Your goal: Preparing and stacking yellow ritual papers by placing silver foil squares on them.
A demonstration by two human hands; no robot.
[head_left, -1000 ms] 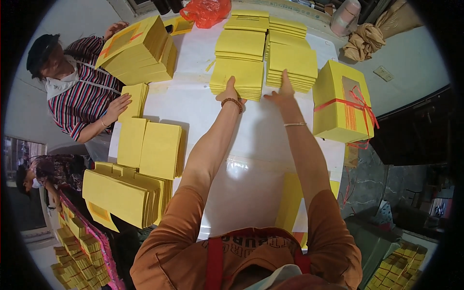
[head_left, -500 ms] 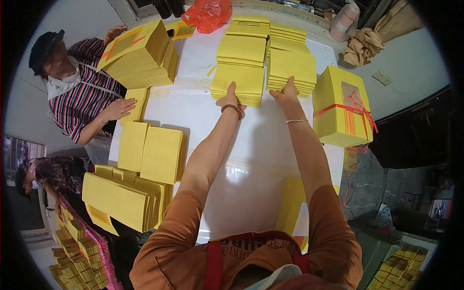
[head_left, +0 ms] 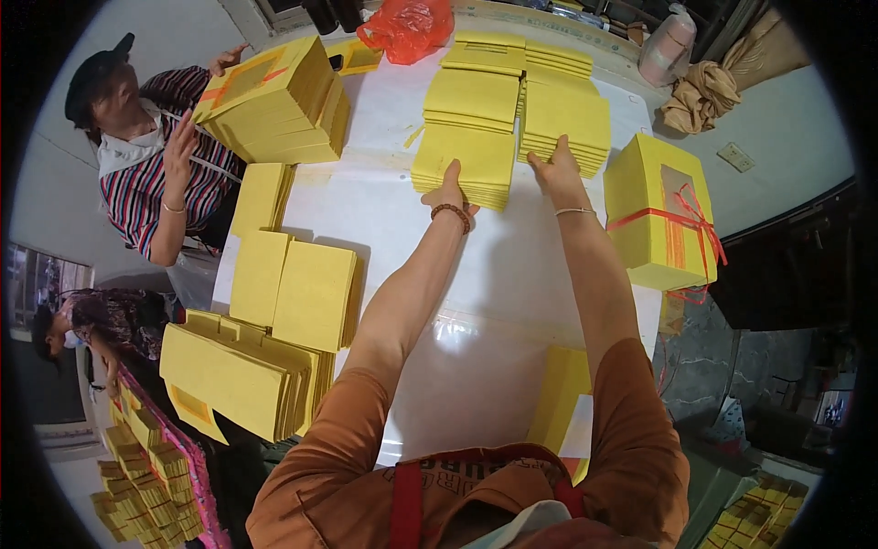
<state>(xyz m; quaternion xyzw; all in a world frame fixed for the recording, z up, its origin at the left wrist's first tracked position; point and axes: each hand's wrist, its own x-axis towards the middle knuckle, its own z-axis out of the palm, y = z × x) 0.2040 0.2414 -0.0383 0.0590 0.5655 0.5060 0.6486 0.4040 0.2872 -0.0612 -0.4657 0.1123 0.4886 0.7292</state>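
On the white tabletop, my left hand (head_left: 448, 192) grips the near edge of a stack of yellow folded paper (head_left: 464, 156), its thumb lying on top and the other fingers partly hidden below. To its right, my right hand (head_left: 560, 176) clasps the near edge of a neighbouring yellow paper stack (head_left: 565, 114), one digit on top and another against the layered side. A narrow gap separates the two stacks. Behind them, touching or close up, stand more yellow paper stacks (head_left: 480, 59). A beaded bracelet circles my left wrist and a thin bangle my right.
A bundle tied with red ribbon (head_left: 654, 215) stands right. More yellow stacks (head_left: 315, 284) fill the left side, with a tall block (head_left: 274, 101) beside a co-worker in a striped shirt (head_left: 160, 165). A red plastic bag (head_left: 407, 29) lies at the back. Another person (head_left: 105, 325) bends far left.
The whole view has shifted slightly, with the table appearing further right. Both my hands stay at the same stacks. The co-worker's near hand has risen off the yellow paper.
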